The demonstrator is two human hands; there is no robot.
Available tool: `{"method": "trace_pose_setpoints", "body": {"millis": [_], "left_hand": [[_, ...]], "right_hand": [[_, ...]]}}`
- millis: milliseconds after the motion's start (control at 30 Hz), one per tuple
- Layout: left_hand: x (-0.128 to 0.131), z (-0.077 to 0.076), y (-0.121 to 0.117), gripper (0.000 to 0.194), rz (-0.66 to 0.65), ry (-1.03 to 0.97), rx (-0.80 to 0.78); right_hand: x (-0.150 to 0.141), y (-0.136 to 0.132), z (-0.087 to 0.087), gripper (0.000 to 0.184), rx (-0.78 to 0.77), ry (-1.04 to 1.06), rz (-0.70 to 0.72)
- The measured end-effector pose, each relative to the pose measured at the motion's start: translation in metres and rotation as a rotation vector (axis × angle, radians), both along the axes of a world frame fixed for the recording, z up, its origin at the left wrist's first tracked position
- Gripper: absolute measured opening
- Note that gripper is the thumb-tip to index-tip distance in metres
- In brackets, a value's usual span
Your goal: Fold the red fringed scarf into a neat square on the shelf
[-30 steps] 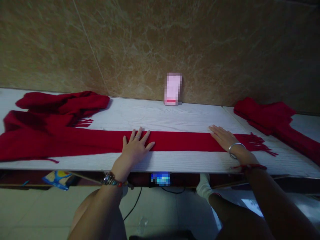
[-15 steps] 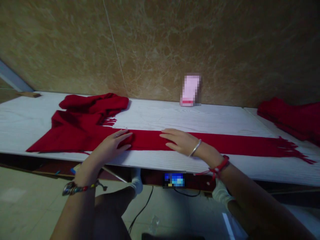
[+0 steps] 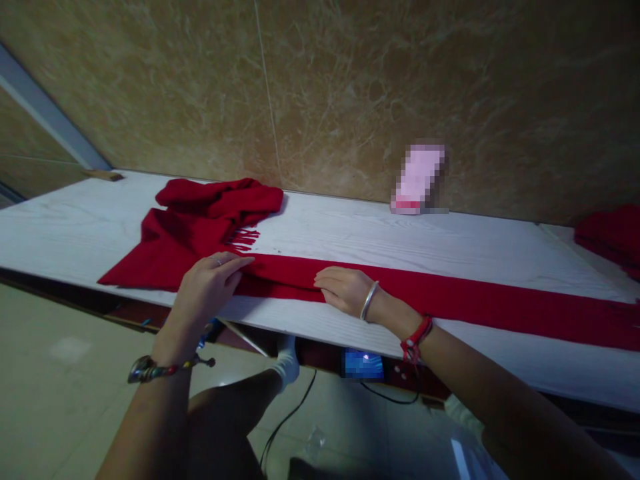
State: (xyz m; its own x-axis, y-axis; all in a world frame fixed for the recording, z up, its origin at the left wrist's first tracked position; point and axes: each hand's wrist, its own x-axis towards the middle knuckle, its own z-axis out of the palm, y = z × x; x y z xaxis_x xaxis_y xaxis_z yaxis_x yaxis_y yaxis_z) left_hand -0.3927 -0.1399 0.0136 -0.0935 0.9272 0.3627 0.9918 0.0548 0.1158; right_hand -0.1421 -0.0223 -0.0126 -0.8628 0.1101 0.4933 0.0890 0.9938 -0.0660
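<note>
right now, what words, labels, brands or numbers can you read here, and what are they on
None can be read.
Pink item by the wall: pixelated, so any print on it is unreadable.
Small blue thing below the table edge: pixelated too, nothing legible.
Red scarf: no lettering to be made out on the part in view.

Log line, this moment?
left hand: on scarf; right hand: on scarf; scarf: creased between hands, on table; pink item: beyond scarf
</note>
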Motion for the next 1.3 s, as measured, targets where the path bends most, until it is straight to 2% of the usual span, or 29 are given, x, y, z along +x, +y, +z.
{"method": "trace_pose_setpoints", "body": {"millis": [100,233,400,500,600,733,867,933,1000,1100,1233,1300], "left_hand": [[0.0,0.0,-0.005,0.037,-0.042,-0.019,-0.058],[-0.003,-0.007,-0.005,0.035,-0.115,-0.069,-0.184],[0.007,-0.006,-0.005,0.041,-0.22,-0.078,-0.168],[0.024,-0.005,-0.001,0.047,-0.226,-0.066,-0.171],[0.042,-0.008,0.007,0.049,-0.153,-0.04,-0.278],[0.06,-0.009,0.014,0.049,0.04,-0.001,-0.453],[0.076,-0.002,0.016,0.051,0.255,-0.015,-0.534],[0.087,0.001,0.017,0.053,0.304,-0.003,-0.518],[0.1,0.002,0.021,0.055,0.267,0.021,-0.473],[0.119,0.002,0.027,0.055,0.107,0.021,-0.431],[0.143,0.0,0.034,0.053,-0.146,0.02,-0.373],[0.153,0.001,0.036,0.051,-0.207,0.025,-0.385]], "right_hand": [[0.002,-0.003,0.002,0.026,0.003,0.028,0.027],[0.004,-0.01,0.005,0.021,0.006,-0.088,0.061],[0.005,-0.016,0.011,0.028,-0.078,-0.221,0.004],[0.006,-0.018,0.014,0.037,-0.126,-0.306,-0.054],[0.008,-0.02,0.016,0.041,-0.14,-0.365,-0.124],[0.013,-0.022,0.015,0.047,-0.117,-0.402,-0.23],[0.018,-0.023,0.014,0.049,-0.108,-0.432,-0.276],[0.02,-0.024,0.014,0.05,-0.115,-0.434,-0.291],[0.024,-0.025,0.015,0.051,-0.127,-0.421,-0.345],[0.039,-0.027,0.017,0.053,-0.152,-0.419,-0.513],[0.077,-0.026,0.017,0.054,-0.19,-0.489,-0.709],[0.1,-0.025,0.017,0.054,-0.211,-0.492,-0.776]]}}
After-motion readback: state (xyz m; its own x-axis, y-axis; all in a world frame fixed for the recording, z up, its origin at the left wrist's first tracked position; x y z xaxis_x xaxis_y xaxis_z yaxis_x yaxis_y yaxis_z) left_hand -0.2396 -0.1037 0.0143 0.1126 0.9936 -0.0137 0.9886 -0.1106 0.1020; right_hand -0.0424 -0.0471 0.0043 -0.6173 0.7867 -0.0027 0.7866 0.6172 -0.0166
